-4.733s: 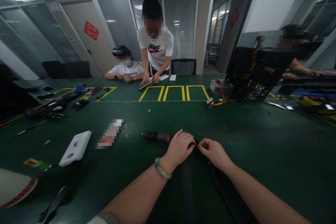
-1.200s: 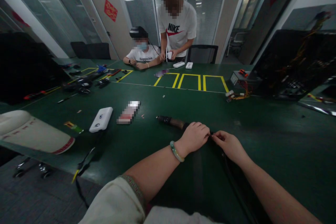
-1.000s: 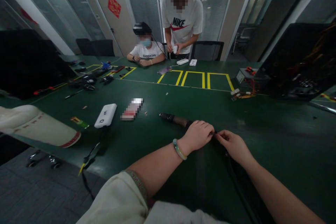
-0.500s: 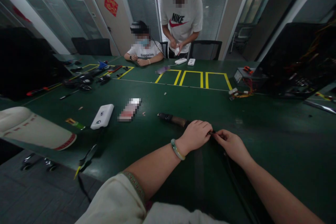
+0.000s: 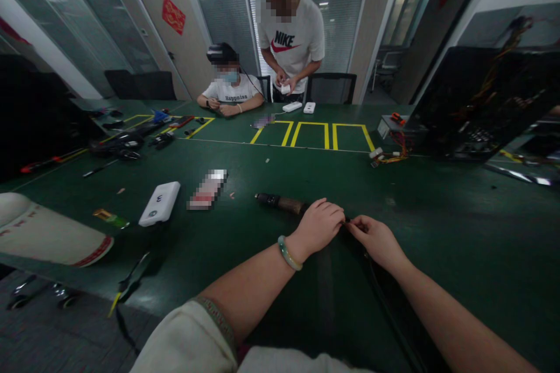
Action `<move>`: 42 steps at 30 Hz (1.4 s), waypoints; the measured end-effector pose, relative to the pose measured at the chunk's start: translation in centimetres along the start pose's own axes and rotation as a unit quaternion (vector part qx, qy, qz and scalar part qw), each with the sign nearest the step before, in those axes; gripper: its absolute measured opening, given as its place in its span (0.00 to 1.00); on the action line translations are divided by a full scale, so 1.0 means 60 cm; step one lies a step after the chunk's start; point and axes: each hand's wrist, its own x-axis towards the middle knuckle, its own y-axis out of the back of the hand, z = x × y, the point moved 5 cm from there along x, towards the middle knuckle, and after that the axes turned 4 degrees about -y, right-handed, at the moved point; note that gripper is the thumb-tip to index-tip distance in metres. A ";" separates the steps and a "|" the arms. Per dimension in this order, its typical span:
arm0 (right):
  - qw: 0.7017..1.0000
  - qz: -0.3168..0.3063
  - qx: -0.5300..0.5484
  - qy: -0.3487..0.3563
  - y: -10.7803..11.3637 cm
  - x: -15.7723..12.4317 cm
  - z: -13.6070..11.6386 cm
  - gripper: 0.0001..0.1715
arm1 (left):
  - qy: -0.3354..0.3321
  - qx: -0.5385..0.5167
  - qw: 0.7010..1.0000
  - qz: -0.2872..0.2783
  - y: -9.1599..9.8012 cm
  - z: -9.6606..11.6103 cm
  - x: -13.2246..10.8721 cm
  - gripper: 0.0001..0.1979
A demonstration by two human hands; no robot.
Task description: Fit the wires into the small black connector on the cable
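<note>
On the green table (image 5: 437, 233) lies a dark rod (image 5: 289, 204) with a brown, cork-like grip section and a small metal tip pointing left. My left hand (image 5: 321, 222) is closed over its right part, a jade-coloured bangle on the wrist. Close against it, my right hand (image 5: 375, 239) pinches at the rod's near end with thumb and forefinger; what sits between those fingertips is too small and dark to make out. A long black strip (image 5: 385, 297) runs from under my right hand down toward my body. Whether it joins the rod is hidden by my hands.
To the left are a white power bank (image 5: 160, 204), a blurred-out phone (image 5: 207, 189), a green-and-gold item (image 5: 111, 218) and a pale cylinder (image 5: 52, 230). Two people sit and stand across the table. A dark computer case (image 5: 485, 105) stands at right, beside a metal box with wires (image 5: 396, 134).
The view has shifted, so everything sits slightly left and lower. My hands keep their places on the rod, with hardly any visible difference in grip.
</note>
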 end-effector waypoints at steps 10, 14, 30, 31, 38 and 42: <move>1.000 0.006 0.004 0.012 0.002 -0.002 -0.003 0.16 | 0.012 -0.024 0.999 0.032 0.007 -0.003 -0.002 0.04; 1.000 0.006 0.011 0.006 0.004 -0.007 -0.009 0.15 | 0.007 -0.023 0.999 0.025 -0.001 -0.005 -0.002 0.04; 1.000 0.025 -0.011 0.014 0.006 -0.006 -0.012 0.11 | 0.006 -0.038 0.999 0.029 -0.011 -0.009 -0.001 0.05; 1.000 0.024 -0.014 0.014 0.006 -0.007 -0.012 0.11 | 0.005 -0.038 0.999 0.026 -0.011 -0.009 -0.001 0.05; 0.999 0.026 -0.035 0.016 0.008 -0.008 -0.018 0.09 | -0.002 -0.013 1.000 0.017 -0.016 -0.003 0.001 0.05; 0.999 0.027 -0.042 0.019 0.007 -0.008 -0.020 0.08 | -0.007 -0.005 1.000 0.011 -0.015 0.001 0.002 0.06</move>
